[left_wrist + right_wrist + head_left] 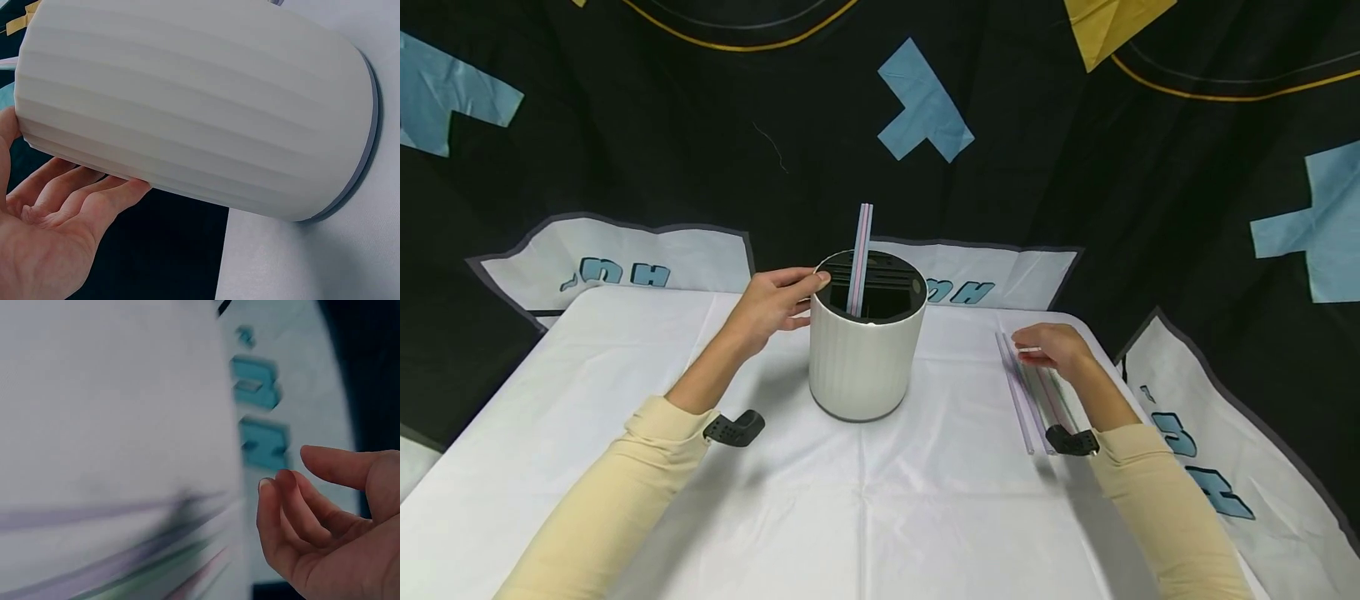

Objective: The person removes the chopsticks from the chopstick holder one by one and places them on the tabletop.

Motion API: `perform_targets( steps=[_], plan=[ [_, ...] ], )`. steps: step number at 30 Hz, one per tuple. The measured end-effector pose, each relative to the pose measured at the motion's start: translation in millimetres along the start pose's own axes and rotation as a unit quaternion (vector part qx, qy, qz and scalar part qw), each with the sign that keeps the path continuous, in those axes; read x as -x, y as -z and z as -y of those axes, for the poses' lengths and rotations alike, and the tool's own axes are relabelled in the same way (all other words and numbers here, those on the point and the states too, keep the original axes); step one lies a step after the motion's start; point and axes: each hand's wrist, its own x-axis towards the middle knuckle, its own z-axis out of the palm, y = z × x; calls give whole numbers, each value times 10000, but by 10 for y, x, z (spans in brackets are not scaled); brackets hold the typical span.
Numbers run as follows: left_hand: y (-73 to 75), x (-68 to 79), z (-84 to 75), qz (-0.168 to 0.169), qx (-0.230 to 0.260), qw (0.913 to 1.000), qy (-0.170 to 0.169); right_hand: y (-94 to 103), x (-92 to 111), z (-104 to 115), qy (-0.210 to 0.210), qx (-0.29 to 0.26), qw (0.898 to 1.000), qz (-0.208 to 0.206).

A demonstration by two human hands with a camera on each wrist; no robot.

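Note:
A round white ribbed container [867,367] with a black slotted top [887,275] stands upright on the table. Two or more long, thin, straw-like sticks [860,258], blue and pink, rise from its opening. My left hand [775,304] holds the container's left side, thumb at the rim and fingers against the ribbed wall [187,112]. Over on the right, my right hand [1052,346] hovers above several loose straw-like sticks [1018,400] in purple, green and pink. Its fingers bend loosely, the thumb [334,464] stands apart, and nothing is between them.
A white cloth [805,517] covers the table, whose right edge runs close by the right hand. Behind hangs a black cloth [820,125] with blue and yellow shapes. Each wrist wears a black device [735,428].

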Motion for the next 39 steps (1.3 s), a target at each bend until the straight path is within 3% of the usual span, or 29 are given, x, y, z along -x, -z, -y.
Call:
perform_targets(
  steps=[6, 12, 19, 27, 39],
  plan=[
    [-2, 7, -6, -19, -59, 10000, -17, -79, 256, 632, 501, -482, 9972, 289],
    [4, 3, -22, -52, -15, 10000, 42, -328, 559, 1283, 1077, -1554, 9789, 777],
    [-12, -14, -39, 10, -30, 10000, 28, -764, 808, 1777, 1775, -1271, 9687, 1186],
    [-14, -19, -22, -3, 25, 10000, 76, -1163, 809, 1950, 1872, -831, 9710, 1235],
    [16, 0, -18, 35, 23, 10000, 61, -1421, 766, 1904, 2128, 99, 9730, 884]
  ],
)
